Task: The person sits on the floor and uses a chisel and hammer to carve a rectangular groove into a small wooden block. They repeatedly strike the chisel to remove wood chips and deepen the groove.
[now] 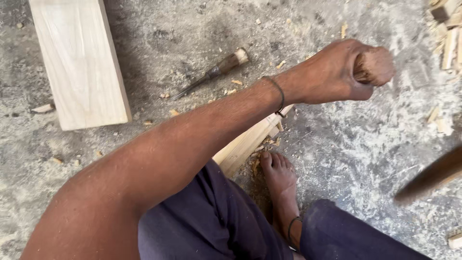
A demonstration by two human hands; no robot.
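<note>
The left hand (pixel 337 72) reaches out across the frame, its fingers curled tight round the blunt wooden handle (pixel 374 66) of a tool, whose worn brown end sticks out past the knuckles; the rest of the tool is hidden behind the hand and forearm. A thin dark band sits on the wrist. Beneath the forearm a pale wooden piece (pixel 245 142) lies on the floor (pixel 351 144), with a bare foot (pixel 279 180) resting just beside its end among shavings. A chisel (pixel 211 72) with a wooden handle lies loose on the dusty concrete, apart from the hand. A broad light plank (pixel 79 60) lies at the upper left. At the right edge a blurred brown shaft (pixel 430 177) enters the frame; the right hand is out of view. Wood offcuts (pixel 447 29) are scattered in the upper right corner.
</note>
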